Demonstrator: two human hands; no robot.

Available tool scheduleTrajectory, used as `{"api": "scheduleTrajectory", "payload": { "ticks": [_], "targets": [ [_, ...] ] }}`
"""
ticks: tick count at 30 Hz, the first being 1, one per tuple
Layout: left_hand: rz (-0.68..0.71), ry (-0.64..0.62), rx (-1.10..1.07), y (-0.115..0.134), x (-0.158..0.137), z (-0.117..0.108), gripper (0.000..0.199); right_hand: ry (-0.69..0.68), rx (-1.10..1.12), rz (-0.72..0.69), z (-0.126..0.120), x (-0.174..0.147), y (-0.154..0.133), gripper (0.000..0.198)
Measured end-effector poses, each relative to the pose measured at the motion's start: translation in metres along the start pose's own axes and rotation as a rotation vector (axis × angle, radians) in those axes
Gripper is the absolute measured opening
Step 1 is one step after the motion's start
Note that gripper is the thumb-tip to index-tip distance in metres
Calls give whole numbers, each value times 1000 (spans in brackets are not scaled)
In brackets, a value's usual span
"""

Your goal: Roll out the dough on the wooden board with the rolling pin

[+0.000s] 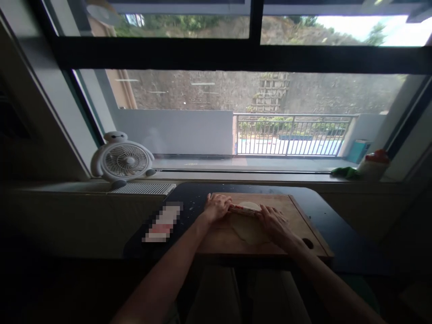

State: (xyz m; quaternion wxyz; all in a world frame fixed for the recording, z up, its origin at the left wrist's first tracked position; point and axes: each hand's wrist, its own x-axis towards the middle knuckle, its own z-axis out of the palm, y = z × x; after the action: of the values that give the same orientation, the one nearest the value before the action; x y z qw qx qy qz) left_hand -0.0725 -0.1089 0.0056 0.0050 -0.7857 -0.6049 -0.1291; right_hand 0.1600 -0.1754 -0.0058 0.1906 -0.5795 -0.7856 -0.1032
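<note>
A thin rolling pin (pixel 245 209) with a red pattern lies across a flat, pale sheet of dough (pixel 248 228). My left hand (pixel 218 205) is closed over the pin's left end, and my right hand (pixel 272 219) covers the right end with its fingers bent over it. Both ends of the pin are hidden under my hands. Dough shows on the near side of the pin and, in a smaller rounded piece, beyond it. Beneath everything is a wooden cutting board (pixel 297 218) with a dark hole near its right front corner.
The board rests on a dark table (pixel 315 202) by a window. Left of the board lies a blurred-out flat item (pixel 164 222). A white fan (pixel 126 159) stands on the sill at left; a white container with a red top (pixel 374 165) and a green cloth-like thing (pixel 344 172) sit at right.
</note>
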Motion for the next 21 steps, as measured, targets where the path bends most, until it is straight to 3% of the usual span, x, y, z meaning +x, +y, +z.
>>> {"api": "scheduleTrajectory", "payload": {
  "ticks": [3,6,8,11,14,16,18,21],
  "targets": [
    [-20,-20,57,9,37,-1,37,-66,16,86,-2,21,6,38],
    [7,-3,85,14,48,1,33,-47,33,84,2,24,10,41],
    [28,25,85,11,35,4,37,30,43,53,8,15,7,36],
    [79,111,31,-1,-10,9,43,124,26,-34,13,-7,-2,30],
    [166,200,-26,-12,-61,6,43,94,52,-111,4,-25,-4,33],
    [203,171,-50,-11,-80,2,44,37,115,-158,-8,-33,6,29],
    [224,97,-76,-1,-82,-3,45,-4,177,-199,-20,-40,25,24],
    [268,-4,-75,28,-56,-7,48,-9,218,-177,-30,-52,63,25]
  ]
}}
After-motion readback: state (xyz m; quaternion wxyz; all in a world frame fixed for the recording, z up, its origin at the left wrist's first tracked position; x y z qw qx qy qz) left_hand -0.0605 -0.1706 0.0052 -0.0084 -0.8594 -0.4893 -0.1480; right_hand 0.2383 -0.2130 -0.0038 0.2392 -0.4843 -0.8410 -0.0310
